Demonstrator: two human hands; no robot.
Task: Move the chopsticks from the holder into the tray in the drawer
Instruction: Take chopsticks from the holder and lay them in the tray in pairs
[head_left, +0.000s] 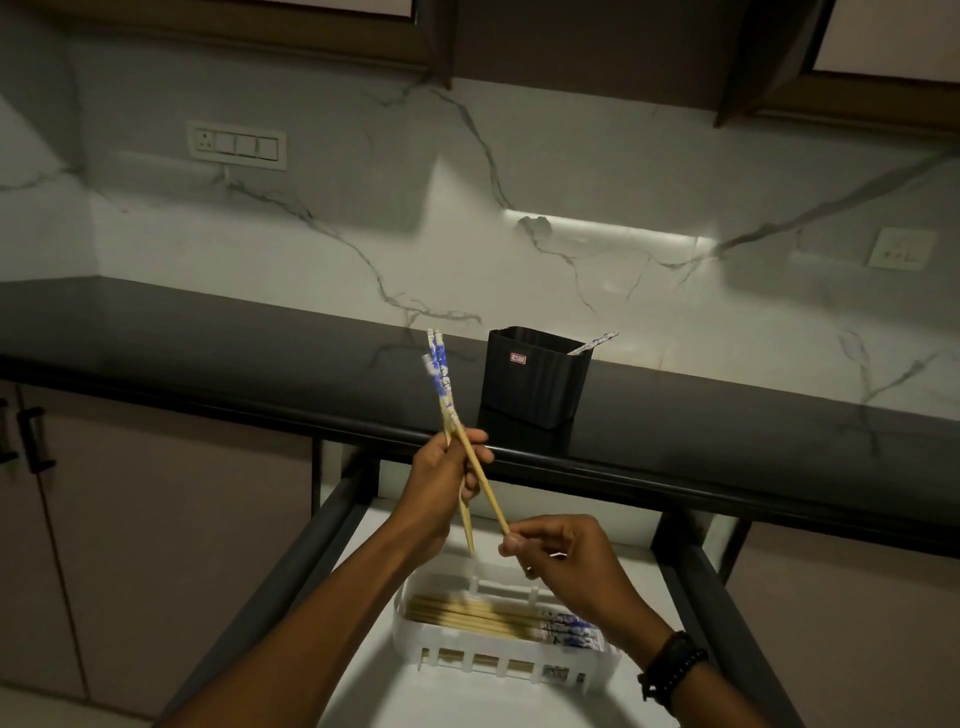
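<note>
Two chopsticks held crossed above the open drawer, one left in the holder

Left hand (441, 480) clenched round a patterned pair (445, 395), right hand (563, 545) pinched on the bare tip of one stick (491, 501); white tray (415, 621) just below, already carrying a row of chopsticks (488, 616); black holder (535, 379) far on the countertop (208, 338) with a last chopstick (595, 343) leaning inside. Likely trouble: crossed sticks slipping apart, one landing beside the tray on the drawer (374, 691) floor
</note>
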